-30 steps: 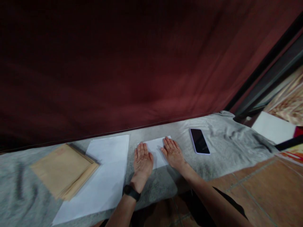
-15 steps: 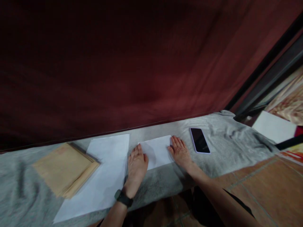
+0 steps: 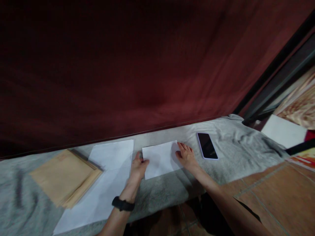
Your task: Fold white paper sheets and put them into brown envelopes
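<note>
Worktop [image 3: 236,154]: grey cloth, under both hands.
White sheet [image 3: 108,183]: just left of the left fingers.
Folded paper [image 3: 159,159]: flat between both sets of fingers.
Left hand [image 3: 139,167]: fingers curled at its left edge; pinch unclear.
Right hand [image 3: 187,156]: fingers loosely spread, flat on its right edge.

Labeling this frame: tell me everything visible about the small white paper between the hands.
The small white paper is a plain, blank rectangle lying flat on the grey cloth. The left hand, curled, touches its left edge; the right hand rests flat at its right edge. Whether it is folded cannot be told.
</note>
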Motion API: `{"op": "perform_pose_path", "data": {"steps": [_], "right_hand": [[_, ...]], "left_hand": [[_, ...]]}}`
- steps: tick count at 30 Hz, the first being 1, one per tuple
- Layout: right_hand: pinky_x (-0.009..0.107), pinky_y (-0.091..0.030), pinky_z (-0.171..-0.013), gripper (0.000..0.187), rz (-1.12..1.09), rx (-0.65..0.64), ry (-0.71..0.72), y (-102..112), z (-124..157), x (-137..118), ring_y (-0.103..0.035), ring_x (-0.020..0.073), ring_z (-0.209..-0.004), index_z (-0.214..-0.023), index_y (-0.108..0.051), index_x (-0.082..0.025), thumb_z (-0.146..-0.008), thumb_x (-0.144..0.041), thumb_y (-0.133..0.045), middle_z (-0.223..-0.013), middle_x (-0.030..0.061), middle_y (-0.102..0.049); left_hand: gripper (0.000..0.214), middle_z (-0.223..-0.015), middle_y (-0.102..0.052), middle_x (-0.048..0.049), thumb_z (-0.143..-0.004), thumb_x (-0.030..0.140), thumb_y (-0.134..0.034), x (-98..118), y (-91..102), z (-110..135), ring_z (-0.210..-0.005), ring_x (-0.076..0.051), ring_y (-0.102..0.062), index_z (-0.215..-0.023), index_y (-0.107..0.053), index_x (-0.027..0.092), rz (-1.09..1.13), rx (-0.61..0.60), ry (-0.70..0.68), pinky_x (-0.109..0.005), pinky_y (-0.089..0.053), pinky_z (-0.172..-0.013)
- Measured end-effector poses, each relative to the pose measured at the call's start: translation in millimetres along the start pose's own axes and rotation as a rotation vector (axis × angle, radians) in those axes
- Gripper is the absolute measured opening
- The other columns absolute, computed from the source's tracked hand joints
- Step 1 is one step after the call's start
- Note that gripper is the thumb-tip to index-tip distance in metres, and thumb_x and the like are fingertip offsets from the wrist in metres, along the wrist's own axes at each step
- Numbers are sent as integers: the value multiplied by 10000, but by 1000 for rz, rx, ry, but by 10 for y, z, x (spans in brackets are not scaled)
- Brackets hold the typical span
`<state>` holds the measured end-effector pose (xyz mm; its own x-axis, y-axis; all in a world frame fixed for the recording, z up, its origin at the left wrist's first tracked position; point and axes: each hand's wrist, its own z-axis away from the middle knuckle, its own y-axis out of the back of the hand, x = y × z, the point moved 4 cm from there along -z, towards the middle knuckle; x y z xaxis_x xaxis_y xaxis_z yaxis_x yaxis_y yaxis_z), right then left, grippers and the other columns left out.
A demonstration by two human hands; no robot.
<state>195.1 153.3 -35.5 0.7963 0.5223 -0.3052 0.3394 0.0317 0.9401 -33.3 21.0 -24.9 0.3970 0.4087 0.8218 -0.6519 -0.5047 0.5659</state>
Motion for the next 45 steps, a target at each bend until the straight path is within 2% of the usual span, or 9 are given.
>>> {"op": "perform_pose_path", "data": {"steps": [4,9,15,22,31,33,37,41,45], "right_hand": [[448,-386,-1083,514,-68,63,48,4,-29,-5,-556,281,-1260,-1471,-481,-137,-966,-230,-445,-1398,153,-600],[451,-397,-1124,537,-222,151,260,177,9,-140,-511,261,-1323,-1489,-461,-159,-954,-202,-442,-1431,135,-571],[477,-344,-1184,739,-297,42,526,271,222,-428,-397,222,-1435,-1545,-380,-211,-829,-56,-479,-1544,88,-471],[442,-362,-1184,630,-264,-62,620,163,321,-500,-474,196,-1392,-1421,-562,-273,-851,-7,-532,-1492,46,-543],[370,-502,-1065,605,-504,-273,532,336,298,-271,-621,174,-1244,-1284,-677,-338,-853,44,-491,-1328,-8,-679],[370,-498,-1068,591,-535,-319,522,371,334,-248,-623,178,-1243,-1294,-670,-337,-868,30,-487,-1330,-9,-677],[360,-484,-1078,513,-600,-387,517,422,374,-219,-630,182,-1235,-1285,-681,-311,-906,-23,-490,-1320,-6,-683],[350,-499,-1052,414,-611,-389,481,454,353,-185,-653,193,-1201,-1253,-703,-318,-946,-114,-515,-1267,-15,-713],[311,-563,-899,300,-600,-363,415,427,317,-141,-717,212,-1056,-1211,-726,-302,-980,-253,-541,-1172,-2,-755]], "left_hand": [[302,-738,-734,-56,-679,281,-651,-5,15,81,-615,-207,-694,-940,-700,136,313,-152,171,-280,-510,-515],[262,-870,-759,-49,-667,264,-673,-3,72,173,-732,-188,-726,-916,-645,189,609,-92,304,-314,-586,-645],[194,-872,-764,-34,-672,206,-707,8,-60,387,-889,-225,-740,-846,-621,217,850,-70,403,-384,-606,-811],[209,-936,-778,-60,-694,185,-713,124,-278,646,-1028,-277,-719,-893,-657,215,988,-214,506,-434,-571,-929],[395,-951,-755,-154,-719,440,-817,674,-207,1244,-833,-246,-731,-942,-694,137,870,-1247,278,-312,-540,-698],[396,-932,-749,-121,-694,437,-827,718,-88,1127,-822,-234,-716,-943,-693,160,827,-1091,154,-311,-535,-715],[370,-1098,-714,-86,-728,377,-795,708,320,730,-1077,-248,-640,-1050,-707,217,449,-447,-200,-345,-482,-974],[636,-1348,-634,-76,-655,315,-826,574,455,564,-1295,-295,-534,-1264,-651,268,193,-444,-282,-415,-388,-1131],[605,-1285,-689,-67,-656,280,-790,321,313,454,-1172,-277,-629,-1247,-664,253,208,-511,-177,-376,-500,-1004]]}}
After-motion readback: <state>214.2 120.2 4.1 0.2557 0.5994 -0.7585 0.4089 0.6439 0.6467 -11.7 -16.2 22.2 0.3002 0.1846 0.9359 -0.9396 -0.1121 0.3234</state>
